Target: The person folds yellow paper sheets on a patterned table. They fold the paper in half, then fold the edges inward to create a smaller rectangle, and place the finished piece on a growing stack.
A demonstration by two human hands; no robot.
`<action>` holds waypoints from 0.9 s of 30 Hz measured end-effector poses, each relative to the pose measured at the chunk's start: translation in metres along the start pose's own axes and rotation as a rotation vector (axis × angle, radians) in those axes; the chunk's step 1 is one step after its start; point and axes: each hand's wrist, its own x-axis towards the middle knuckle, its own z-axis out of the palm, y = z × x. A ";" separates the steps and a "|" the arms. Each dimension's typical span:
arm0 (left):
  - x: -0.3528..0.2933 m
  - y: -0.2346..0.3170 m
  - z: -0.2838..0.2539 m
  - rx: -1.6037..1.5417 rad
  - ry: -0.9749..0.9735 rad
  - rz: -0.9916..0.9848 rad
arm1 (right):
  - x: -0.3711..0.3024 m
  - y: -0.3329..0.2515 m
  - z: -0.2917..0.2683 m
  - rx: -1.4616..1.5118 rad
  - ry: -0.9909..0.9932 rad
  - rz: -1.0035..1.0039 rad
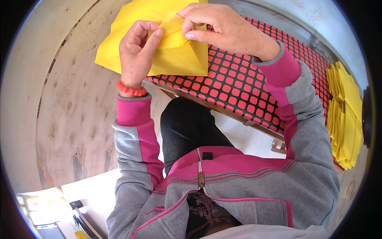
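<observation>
A yellow fabric bag (177, 63) with a folded, boxy lower end lies on the table's far left part, under both hands. My left hand (136, 51) pinches a thin, paler flap (171, 27) of the bag between thumb and fingers. A red bead bracelet (131, 89) circles that wrist. On the flap's other side, my right hand (221, 30) has its thumb and fingers closed on the bag's fabric near a fold. The fingers partly hide what they grip there.
The table (238, 85) has a red-and-black patterned cover. Several folded yellow pieces (344, 115) are stacked at its right end. A worn wooden board (75, 107) spans the left side. My dark-trousered leg (191, 123) is below the table's near edge.
</observation>
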 end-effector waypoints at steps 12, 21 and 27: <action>-0.002 -0.001 -0.001 -0.038 0.009 0.056 | 0.003 -0.014 0.002 0.011 0.143 0.077; -0.004 -0.004 -0.001 0.006 -0.035 0.045 | 0.004 -0.006 0.008 0.049 0.266 0.067; -0.004 -0.006 -0.003 0.028 0.000 0.023 | -0.001 -0.028 -0.031 -0.072 0.032 0.162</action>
